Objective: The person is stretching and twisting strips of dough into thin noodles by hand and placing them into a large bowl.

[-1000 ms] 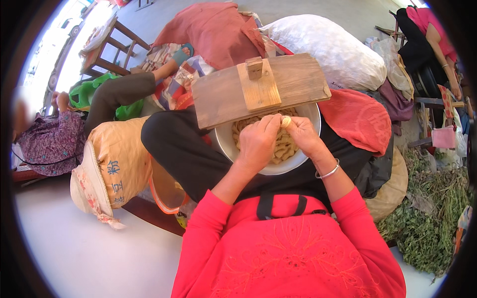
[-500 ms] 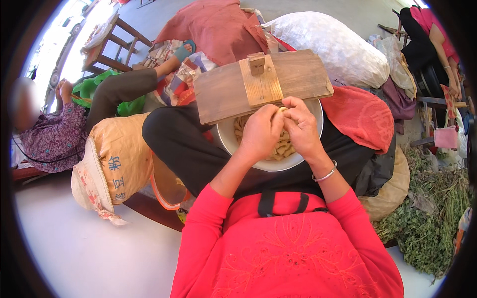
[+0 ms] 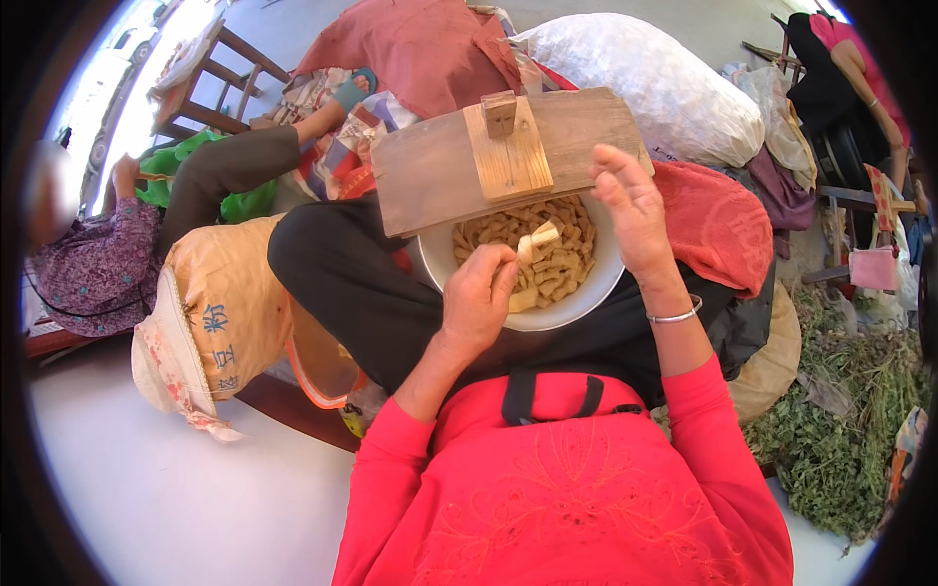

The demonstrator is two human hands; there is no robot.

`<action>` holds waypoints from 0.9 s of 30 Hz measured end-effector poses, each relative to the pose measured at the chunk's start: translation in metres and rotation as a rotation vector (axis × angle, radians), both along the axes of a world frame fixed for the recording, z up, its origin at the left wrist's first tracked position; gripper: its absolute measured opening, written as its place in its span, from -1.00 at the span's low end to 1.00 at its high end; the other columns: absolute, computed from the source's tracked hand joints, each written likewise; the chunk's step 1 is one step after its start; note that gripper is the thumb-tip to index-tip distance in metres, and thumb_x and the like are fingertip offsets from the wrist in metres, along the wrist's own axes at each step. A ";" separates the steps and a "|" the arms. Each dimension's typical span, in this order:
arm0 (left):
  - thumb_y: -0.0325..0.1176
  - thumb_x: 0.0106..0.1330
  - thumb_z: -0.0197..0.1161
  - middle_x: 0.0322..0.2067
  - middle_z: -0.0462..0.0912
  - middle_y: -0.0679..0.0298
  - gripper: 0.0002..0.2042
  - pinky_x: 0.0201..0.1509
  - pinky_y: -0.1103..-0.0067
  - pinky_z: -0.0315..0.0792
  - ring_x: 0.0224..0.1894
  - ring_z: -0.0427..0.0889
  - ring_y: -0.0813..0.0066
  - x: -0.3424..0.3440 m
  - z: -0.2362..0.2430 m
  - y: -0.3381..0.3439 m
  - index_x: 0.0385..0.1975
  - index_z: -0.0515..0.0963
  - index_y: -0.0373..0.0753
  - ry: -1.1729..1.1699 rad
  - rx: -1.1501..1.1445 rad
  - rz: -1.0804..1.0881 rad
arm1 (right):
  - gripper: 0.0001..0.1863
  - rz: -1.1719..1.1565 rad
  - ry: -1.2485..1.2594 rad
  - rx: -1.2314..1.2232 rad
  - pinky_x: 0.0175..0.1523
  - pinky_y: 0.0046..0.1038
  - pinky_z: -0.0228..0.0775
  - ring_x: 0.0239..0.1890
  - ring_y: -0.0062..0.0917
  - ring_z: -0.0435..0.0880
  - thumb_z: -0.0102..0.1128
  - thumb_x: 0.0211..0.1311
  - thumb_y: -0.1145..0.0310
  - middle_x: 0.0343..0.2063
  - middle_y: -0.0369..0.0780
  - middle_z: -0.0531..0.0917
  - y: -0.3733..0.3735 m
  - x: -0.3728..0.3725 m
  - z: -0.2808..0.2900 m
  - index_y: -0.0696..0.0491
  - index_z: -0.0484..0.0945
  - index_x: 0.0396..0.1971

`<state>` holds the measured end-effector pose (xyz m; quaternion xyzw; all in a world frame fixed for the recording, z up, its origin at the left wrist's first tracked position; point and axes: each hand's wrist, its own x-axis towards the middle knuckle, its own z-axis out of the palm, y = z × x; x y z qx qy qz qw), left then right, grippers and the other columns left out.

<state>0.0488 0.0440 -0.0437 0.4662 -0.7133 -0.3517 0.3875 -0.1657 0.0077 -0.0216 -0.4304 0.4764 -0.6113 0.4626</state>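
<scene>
On my lap rests a white basin [image 3: 608,283] with many short tan chunks [image 3: 562,278] in it, perhaps pieces of root; their kind is unclear. My left hand [image 3: 479,301] pinches a pale, peeled-looking piece [image 3: 532,246] between thumb and fingers, above these chunks. Raised over the basin's right rim is my right hand [image 3: 633,205], fingers apart and holding nothing I can see. Its fingertips are close to the right end of a wooden board [image 3: 420,176]. That board lies over the far part of the basin, with a lighter crosspiece and an upright wooden block [image 3: 499,115] on it.
A red towel [image 3: 713,230] covers my right knee. Left of me stand a tan sack [image 3: 234,273] and an orange-rimmed bucket [image 3: 318,361]. Beyond the board is a big white sack [image 3: 645,83]. Green plants [image 3: 850,430] lie at right. Other people sit at far left and far right.
My hands, together over the basin before, have separated. The right has lifted to the right and opened; the left has moved lower left, keeping the pale piece. The basin's contents show more.
</scene>
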 end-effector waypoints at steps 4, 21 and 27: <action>-0.60 0.12 0.24 -0.50 0.48 0.13 -0.87 -0.39 0.42 0.39 -0.43 0.51 0.12 -0.001 0.017 -0.022 -0.38 0.46 -0.28 -0.181 -0.323 -0.178 | -0.66 0.325 0.270 0.033 0.00 -0.59 0.35 -0.13 -0.63 0.53 0.15 0.31 0.19 -0.17 -0.27 0.60 -0.008 -0.006 0.000 0.19 0.58 -0.15; -0.42 0.35 0.15 -0.43 0.55 0.44 -0.88 -0.34 0.74 0.32 -0.40 0.45 0.74 0.009 0.024 -0.091 -0.21 0.49 -0.30 0.293 0.481 -0.263 | -0.91 0.475 0.056 0.355 -0.43 -0.71 0.34 -0.55 -0.73 0.53 0.21 0.19 0.48 -0.55 -0.35 0.59 -0.042 -0.005 0.016 0.15 0.59 -0.32; -0.42 0.31 0.13 -0.41 0.56 0.36 -0.86 -0.28 0.69 0.35 -0.35 0.45 0.69 0.019 0.015 -0.120 -0.25 0.49 -0.36 0.263 0.478 -0.160 | -0.91 0.368 0.166 0.236 -0.42 -0.70 0.31 -0.53 -0.77 0.46 0.19 0.21 0.45 -0.57 -0.39 0.54 -0.060 0.008 0.003 0.14 0.58 -0.34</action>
